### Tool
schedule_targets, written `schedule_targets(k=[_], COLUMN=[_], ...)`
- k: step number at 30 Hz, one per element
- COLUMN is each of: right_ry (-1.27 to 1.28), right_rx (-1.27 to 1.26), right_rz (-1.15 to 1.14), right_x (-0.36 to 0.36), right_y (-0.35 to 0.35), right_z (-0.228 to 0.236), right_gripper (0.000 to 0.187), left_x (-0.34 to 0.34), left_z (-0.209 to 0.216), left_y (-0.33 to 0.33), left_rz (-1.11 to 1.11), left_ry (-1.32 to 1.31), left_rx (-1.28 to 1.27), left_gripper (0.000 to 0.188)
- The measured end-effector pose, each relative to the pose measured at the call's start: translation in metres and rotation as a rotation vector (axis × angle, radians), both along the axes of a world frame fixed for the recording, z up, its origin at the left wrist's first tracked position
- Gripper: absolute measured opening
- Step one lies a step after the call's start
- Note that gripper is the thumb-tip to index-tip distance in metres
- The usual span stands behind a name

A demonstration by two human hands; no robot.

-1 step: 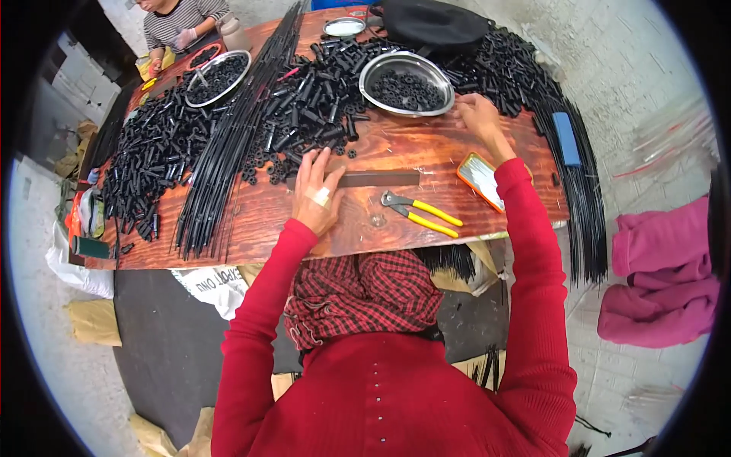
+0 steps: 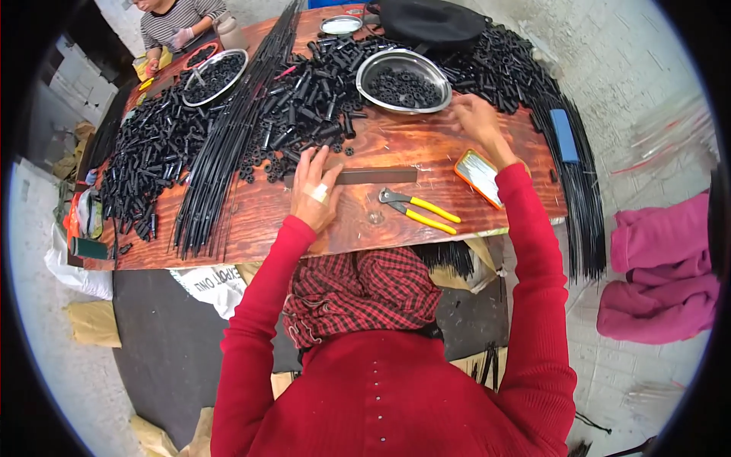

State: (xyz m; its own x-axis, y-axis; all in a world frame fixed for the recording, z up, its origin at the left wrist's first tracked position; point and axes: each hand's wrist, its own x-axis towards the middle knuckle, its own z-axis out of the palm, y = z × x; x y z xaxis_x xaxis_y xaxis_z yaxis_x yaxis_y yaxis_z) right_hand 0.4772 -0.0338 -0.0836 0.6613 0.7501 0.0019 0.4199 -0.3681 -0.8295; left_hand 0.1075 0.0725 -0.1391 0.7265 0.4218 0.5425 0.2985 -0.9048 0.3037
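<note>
My left hand [image 2: 314, 192] lies on the reddish wooden table with its fingers stretched out, a pale bandage wrapped on one finger. It rests over the left end of a flat dark bar [image 2: 377, 176]. Beside the right rim of a steel bowl [image 2: 400, 58] holding small black ring-shaped pieces [image 2: 403, 89] is my right hand [image 2: 478, 123]. Its fingers are loosely bent and apart, with nothing visible in them; whether they touch the rim I cannot tell. Yellow-handled end nippers [image 2: 422, 211] and an orange-rimmed box [image 2: 480, 179] of thin pale pieces lie nearer me.
Heaps of black tubular parts [image 2: 304, 99] cover the back of the table. Bundles of long black rods [image 2: 221, 145] cross its left side; more hang over the right edge beneath a blue block [image 2: 563, 137]. A black bag [image 2: 426, 24] lies behind; a co-worker [image 2: 179, 27] sits at far left.
The whole view has shifted slightly. My right fingers have moved a little beside the bowl's rim; my left hand stays on the bar's left end.
</note>
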Motion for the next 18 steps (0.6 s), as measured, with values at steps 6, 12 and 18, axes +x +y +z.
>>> schedule_targets(k=[6, 12, 18], right_ry=[-0.288, -0.384, -0.183], right_rx=[-0.062, 0.025, 0.053], right_rz=[0.530, 0.455, 0.085], right_x=[-0.106, -0.137, -0.080], right_y=[-0.094, -0.165, -0.223], right_z=[0.016, 0.010, 0.010], right_gripper=[0.018, 0.017, 0.022], left_x=[0.003, 0.004, 0.001], left_z=[-0.001, 0.005, 0.003], left_y=[0.002, -0.006, -0.006], left_rz=[0.015, -0.016, -0.045], left_ry=[-0.047, -0.048, -0.011], left_rx=[0.036, 0.021, 0.053], left_gripper=[0.037, 0.038, 0.036])
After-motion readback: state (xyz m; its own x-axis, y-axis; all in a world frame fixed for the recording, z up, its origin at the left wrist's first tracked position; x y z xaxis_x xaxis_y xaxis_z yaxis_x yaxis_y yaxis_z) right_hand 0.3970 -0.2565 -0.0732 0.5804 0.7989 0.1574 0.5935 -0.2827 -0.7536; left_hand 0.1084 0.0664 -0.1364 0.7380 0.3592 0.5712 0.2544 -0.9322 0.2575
